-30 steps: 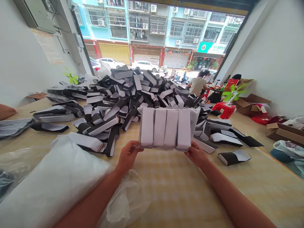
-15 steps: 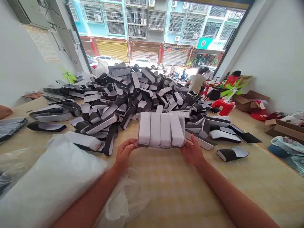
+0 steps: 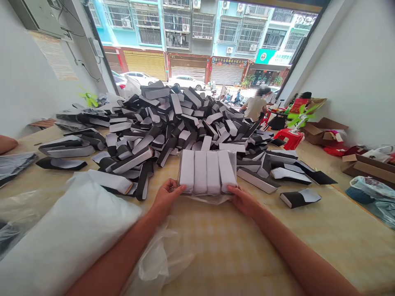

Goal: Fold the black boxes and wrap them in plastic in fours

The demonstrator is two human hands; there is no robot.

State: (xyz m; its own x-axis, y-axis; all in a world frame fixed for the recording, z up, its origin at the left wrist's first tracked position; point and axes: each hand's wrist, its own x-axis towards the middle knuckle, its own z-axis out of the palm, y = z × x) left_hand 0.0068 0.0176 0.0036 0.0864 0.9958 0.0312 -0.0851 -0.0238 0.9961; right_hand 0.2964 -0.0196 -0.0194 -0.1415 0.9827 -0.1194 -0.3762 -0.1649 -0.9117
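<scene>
A: What are the hands on?

B: The left grip (image 3: 166,196) is open, its fingers spread against the near left corner of a bundle (image 3: 206,172). The right grip (image 3: 243,201) sits at the near right corner, but I can't tell whether it's clenched on anything or only touching.

A: Where's the bundle?

B: Lying on the desk (image 3: 234,255), on a sheet of clear plastic (image 3: 210,199), between the two hands. It's four white-faced pieces side by side.

A: And around it?

B: Just beyond it is a big heap of black-and-white pieces (image 3: 160,123). A white bag (image 3: 61,234) lies to the left, and crumpled plastic (image 3: 160,259) lies just below the left hand. One loose piece (image 3: 300,199) sits off to the right. Farther away, a co-worker (image 3: 254,108) sits with their back turned, near a red stool (image 3: 288,139).
</scene>
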